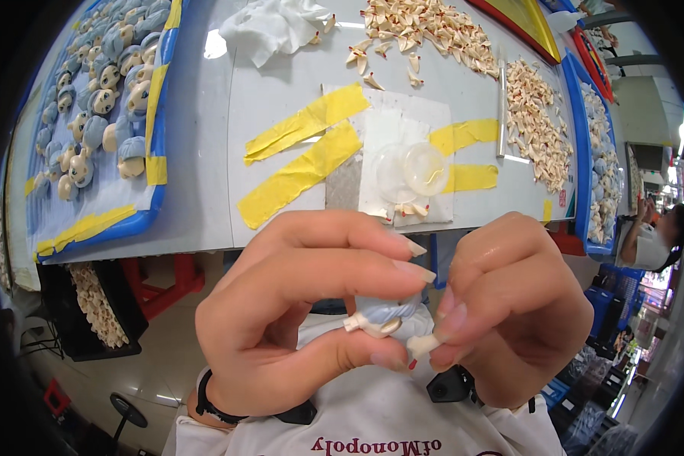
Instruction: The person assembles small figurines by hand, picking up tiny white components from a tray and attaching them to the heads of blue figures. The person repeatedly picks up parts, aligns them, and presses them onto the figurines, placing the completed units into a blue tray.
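In front of my chest, near the table's front edge, my left hand (281,304) is closed around a small figurine head (391,310) with blue-grey hair. A cream piece juts from its side, and the fingers hide most of the rest. My right hand (517,304) pinches a small cream part (422,346) between thumb and fingertips, close beside the head. A red tip shows at that part's lower end. Whether the part touches the head I cannot tell. Beyond my hands, a clear round dish (425,169) rests on a white sheet (403,114), with a few red-tipped parts below it.
At left a blue tray (159,201) holds many blue-haired heads; another blue tray (585,197) stands at right. Piles of cream parts (433,30) lie at the back, beside white tissue (270,30). Yellow tape (300,175) crosses the table. A black bin (61,304) sits low left.
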The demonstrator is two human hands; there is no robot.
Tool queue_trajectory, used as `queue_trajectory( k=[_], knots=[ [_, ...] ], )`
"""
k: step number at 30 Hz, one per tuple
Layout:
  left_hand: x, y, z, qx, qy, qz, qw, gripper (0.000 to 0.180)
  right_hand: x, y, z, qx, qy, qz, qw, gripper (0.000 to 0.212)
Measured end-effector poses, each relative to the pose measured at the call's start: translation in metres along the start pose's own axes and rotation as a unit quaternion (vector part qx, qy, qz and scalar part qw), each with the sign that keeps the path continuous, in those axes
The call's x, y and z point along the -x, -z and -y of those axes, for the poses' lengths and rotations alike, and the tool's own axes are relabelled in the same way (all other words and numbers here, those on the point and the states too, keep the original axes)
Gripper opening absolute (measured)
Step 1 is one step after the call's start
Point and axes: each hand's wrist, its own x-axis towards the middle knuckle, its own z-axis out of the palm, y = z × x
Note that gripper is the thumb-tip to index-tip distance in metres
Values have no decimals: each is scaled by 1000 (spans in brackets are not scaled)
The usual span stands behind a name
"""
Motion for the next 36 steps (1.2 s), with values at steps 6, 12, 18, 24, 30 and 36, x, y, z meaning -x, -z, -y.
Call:
queue_trajectory(
  k=[6,12,18,24,30,36],
  knots=[
    [3,2,-3,-107,-51,0,993,32,-1,-7,5,68,-7,-10,998,18],
    [5,-9,-19,-235,-47,-42,970,31,-15,-11,20,316,85,42,944,22],
    [6,-8,-12,-233,-47,-56,970,34,-10,-23,5,257,98,-63,960,23],
    [2,8,-15,-205,-13,-40,978,34,-31,31,14,269,29,-72,960,15],
    [9,22,-17,-207,17,-76,975,37,-99,95,-42,386,-61,14,921,14],
    [5,18,-17,-178,10,-120,976,34,-126,88,-71,386,-102,100,911,17]
  ],
)
